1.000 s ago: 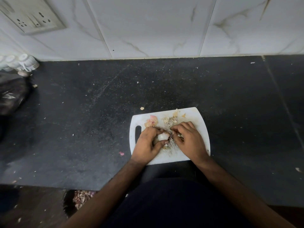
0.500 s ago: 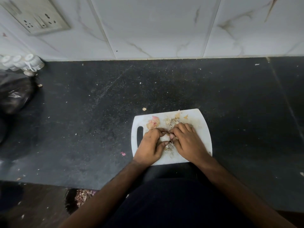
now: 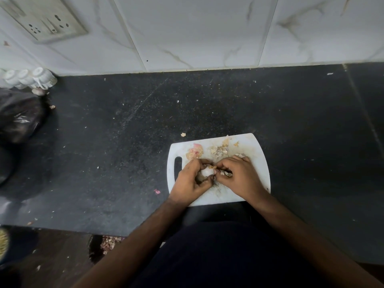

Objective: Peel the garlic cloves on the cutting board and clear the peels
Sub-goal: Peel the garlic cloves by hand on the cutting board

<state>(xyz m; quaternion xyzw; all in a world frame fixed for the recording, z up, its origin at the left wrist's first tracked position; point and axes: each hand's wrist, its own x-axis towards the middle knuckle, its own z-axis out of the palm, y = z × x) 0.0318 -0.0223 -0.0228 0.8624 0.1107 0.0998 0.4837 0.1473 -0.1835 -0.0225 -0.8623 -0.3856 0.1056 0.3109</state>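
Head view, looking down on a dark stone counter [image 3: 207,113] backed by white marble-patterned wall tiles [image 3: 197,32]. A white cutting board [image 3: 258,154] with a slot handle on its left side lies right of centre in the frame, its near edge close to the counter's front edge.

Both hands meet over the middle of the board. The left hand [image 3: 190,180] is curled around a white garlic clove [image 3: 206,173], which shows between its thumb and fingers. The right hand [image 3: 241,176] sits just to the right of the clove, its thumb and forefinger pressed together on a strip of papery skin [image 3: 225,173] where it leaves the clove's right end. The two hands touch at the fingertips.

Loose peels [image 3: 218,151] lie on the upper part of the board, above the hands; a pinkish peel [image 3: 195,152] lies at the board's upper left. One small scrap [image 3: 183,134] rests on the counter just above the board's upper left corner, and a pink fleck [image 3: 156,191] on the counter left of the left wrist.

At the upper left of the frame: a wall socket plate [image 3: 44,22], a row of white cups [image 3: 27,77], and below them a black plastic bag [image 3: 18,115].
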